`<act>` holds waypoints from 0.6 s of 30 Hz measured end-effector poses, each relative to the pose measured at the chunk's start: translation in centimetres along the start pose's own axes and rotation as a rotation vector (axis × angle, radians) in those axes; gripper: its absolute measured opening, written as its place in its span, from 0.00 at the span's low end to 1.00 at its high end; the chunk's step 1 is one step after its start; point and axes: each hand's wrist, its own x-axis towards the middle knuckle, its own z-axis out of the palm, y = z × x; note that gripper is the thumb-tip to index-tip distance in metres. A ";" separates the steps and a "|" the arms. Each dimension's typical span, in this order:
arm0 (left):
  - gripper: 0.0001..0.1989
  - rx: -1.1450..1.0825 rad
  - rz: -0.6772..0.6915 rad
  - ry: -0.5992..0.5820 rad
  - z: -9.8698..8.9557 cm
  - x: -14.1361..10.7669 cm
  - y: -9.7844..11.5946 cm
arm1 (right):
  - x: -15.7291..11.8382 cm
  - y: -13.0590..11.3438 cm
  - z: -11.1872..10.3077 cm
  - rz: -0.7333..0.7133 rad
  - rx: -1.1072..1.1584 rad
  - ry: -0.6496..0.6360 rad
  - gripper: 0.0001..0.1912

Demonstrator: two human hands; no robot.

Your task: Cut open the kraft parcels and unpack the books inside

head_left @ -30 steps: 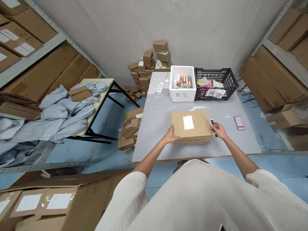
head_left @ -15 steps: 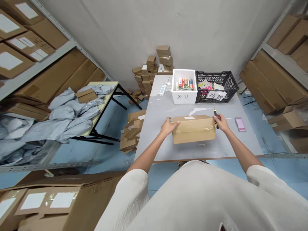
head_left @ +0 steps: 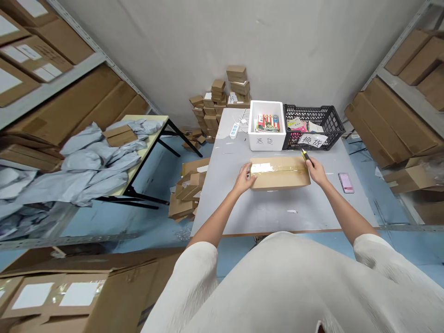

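Two hands flank one box (head_left: 282,181), which is at the right of centre in the frame, over the near half of the table (head_left: 249,212). Its long axis runs left to right, straight across from one hand to the other, so each hand has a short end and neither is plainly nearer. The left hand (head_left: 244,179) is half curled about the left end, thumb on the near side and fingers round the far corner. The right hand (head_left: 316,172) is closed around a cutter (head_left: 305,156) at the right end; its tip points to the upper left, just off the far right corner, close to where the tape (head_left: 289,169) ends. Whether those fingers also press the box, I cannot tell.

The box is plain brown card, with shiny tape lengthwise along the upper face and a white label (head_left: 261,167) towards the left. Whether its base rests flat is unclear.
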 end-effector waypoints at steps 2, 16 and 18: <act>0.38 0.001 0.015 0.006 0.2 0.3 -0.5 | 0.3 -1.5 0.5 -0.010 -0.014 -0.119 0.35; 0.40 -0.230 -0.056 0.051 1.7 4.7 -2.1 | 5.7 -10.8 7.3 -0.389 -0.580 -0.597 0.21; 0.40 -0.243 -0.049 0.057 1.8 4.8 -2.4 | 6.2 -11.2 8.2 -0.423 -0.629 -0.603 0.22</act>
